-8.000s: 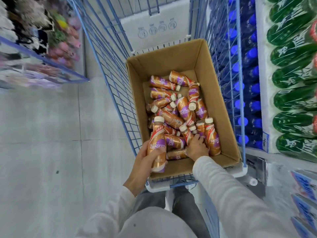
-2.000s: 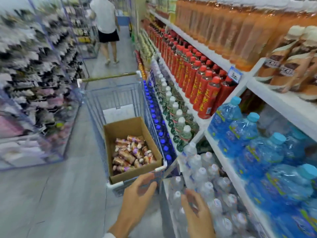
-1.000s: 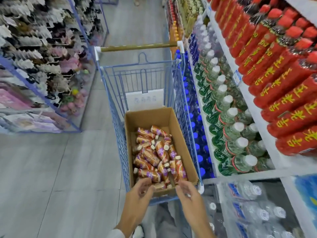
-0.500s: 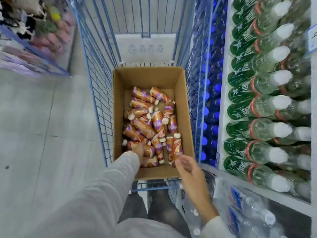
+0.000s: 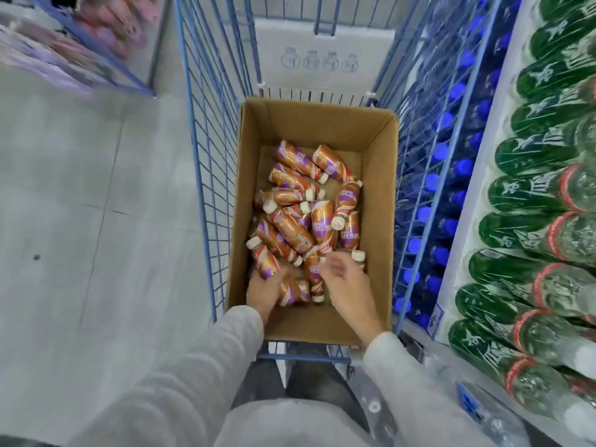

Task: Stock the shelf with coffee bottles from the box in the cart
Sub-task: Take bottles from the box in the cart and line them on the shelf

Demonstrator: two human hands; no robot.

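Note:
An open cardboard box (image 5: 377, 175) stands in the blue wire cart (image 5: 206, 130) and holds several brown-and-purple coffee bottles (image 5: 296, 230) with cream caps, lying jumbled. My left hand (image 5: 266, 290) is down in the near left corner of the box, its fingers curled round a coffee bottle (image 5: 267, 264). My right hand (image 5: 346, 285) hovers over the near bottles, fingers loosely bent and blurred, holding nothing that I can see. The shelf for the coffee is out of view.
Shelves on the right carry green bottles (image 5: 529, 195) and, lower down, blue-capped bottles (image 5: 451, 162) close against the cart's side. Grey floor (image 5: 80, 221) lies to the left, with a rack of goods (image 5: 80, 43) at far left.
Both hands came back empty from the shelf and went down into the box. My left hand has closed on a bottle; my right hand has moved in over the bottles.

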